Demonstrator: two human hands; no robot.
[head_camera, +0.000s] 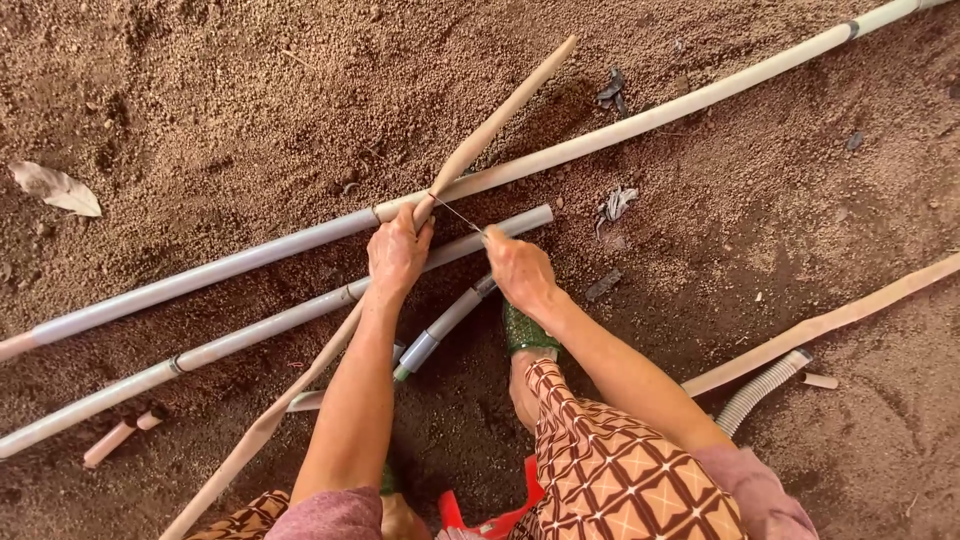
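Hands on dirt, left hand (397, 252) fingers gripping bamboo strip (500, 115), right hand (518, 268) pinching thin wire (458, 214).

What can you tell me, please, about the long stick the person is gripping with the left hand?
The stick is a long, slim, pale tan strip, looking like split cane or bamboo. It runs diagonally from the lower left, past the left forearm, to a tapered tip at upper centre. The left hand grips it mid-length, where it crosses a long pale pipe. A thin blade from the right hand meets it there.

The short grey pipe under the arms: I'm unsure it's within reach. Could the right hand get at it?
Probably yes. The short grey pipe lies on bare dirt just below the right hand, nothing covering it; that hand would first have to release the thin wire.
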